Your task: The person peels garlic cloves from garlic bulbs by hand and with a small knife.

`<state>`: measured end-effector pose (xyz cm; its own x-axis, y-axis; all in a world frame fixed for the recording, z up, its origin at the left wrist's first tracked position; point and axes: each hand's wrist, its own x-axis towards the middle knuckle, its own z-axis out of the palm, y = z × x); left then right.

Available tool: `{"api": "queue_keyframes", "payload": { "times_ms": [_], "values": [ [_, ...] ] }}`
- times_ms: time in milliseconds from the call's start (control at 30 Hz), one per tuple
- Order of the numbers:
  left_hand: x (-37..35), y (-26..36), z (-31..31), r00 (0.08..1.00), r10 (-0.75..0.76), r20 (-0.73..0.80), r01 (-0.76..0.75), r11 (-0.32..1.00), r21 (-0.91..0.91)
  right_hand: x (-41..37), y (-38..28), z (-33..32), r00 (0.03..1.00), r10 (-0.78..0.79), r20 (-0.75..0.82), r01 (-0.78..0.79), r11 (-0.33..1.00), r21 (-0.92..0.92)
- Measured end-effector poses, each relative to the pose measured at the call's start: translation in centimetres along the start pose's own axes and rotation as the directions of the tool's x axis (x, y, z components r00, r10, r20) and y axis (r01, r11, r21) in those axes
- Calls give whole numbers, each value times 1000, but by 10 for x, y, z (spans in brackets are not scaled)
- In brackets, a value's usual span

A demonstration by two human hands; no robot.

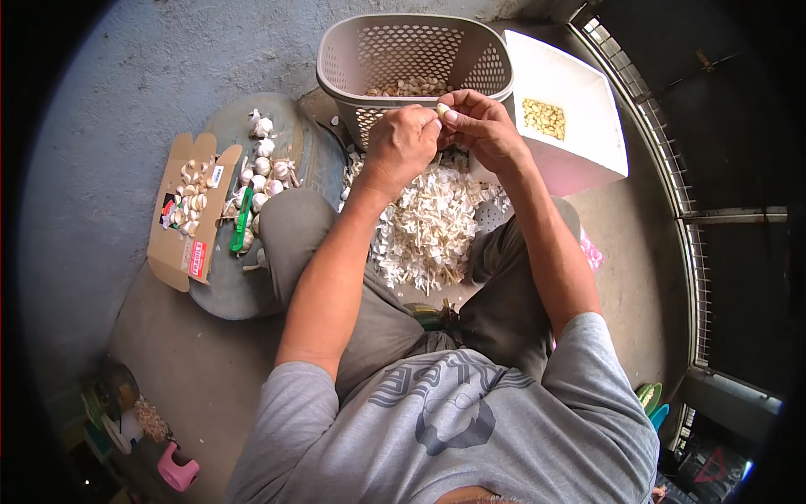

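Over the front rim of the basket, my two hands meet around a pale garlic clove. My right hand pinches the clove between thumb and fingers. With its fingers curled, my left hand grips at the clove's near side; its fingertips are partly hidden. Below them a heap of white garlic skins covers the floor between my legs. Whole garlic bulbs lie on a round grey surface to the left, beside a green utility knife. Unpeeled cloves sit in an opened cardboard box.
A brown perforated basket with garlic skins inside stands ahead. To its right, a white foam box holds peeled cloves. A pink plastic item lies at lower left. A metal-framed barrier runs along the right.
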<state>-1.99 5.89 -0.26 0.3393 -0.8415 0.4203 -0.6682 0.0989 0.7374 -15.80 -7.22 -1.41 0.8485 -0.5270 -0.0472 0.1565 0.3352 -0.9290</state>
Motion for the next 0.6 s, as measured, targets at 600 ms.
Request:
{"api": "queue_keyframes", "payload": {
  "times_ms": [600],
  "values": [
    [4,2,2,977,-179,-116,153,968,-200,3,3,5,998,-7,-64,3,998,-56]
  ]
}}
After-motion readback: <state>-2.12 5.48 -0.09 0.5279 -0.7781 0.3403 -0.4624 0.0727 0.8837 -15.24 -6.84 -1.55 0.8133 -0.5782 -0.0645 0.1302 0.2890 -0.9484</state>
